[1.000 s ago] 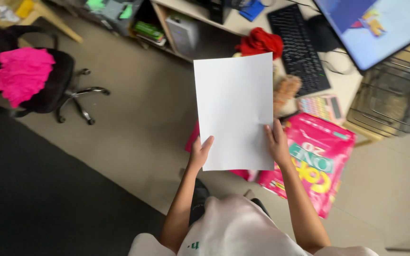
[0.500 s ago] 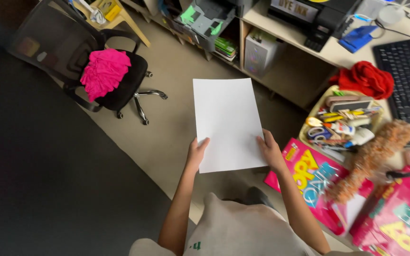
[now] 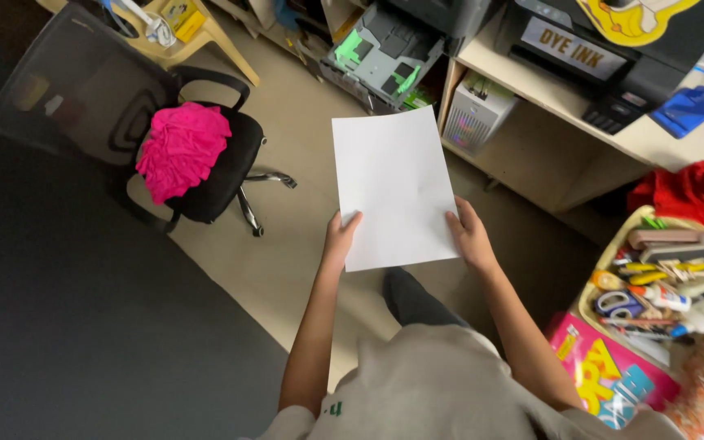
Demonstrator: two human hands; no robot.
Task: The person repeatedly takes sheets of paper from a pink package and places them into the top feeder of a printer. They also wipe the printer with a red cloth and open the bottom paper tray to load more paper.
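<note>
Since earlier, sheet sits nearer the printer tray; left hand and right hand fingers clamp its lower corners; not yet loaded.

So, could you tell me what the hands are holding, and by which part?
A white sheet of paper, gripped by left hand and right hand at its lower side edges.

Matt white paper sheet; pink cloth on chair; wood-look desk.

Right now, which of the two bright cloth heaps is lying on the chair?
The pink one; it lies on the black chair seat. The red one lies on the desk.
</note>
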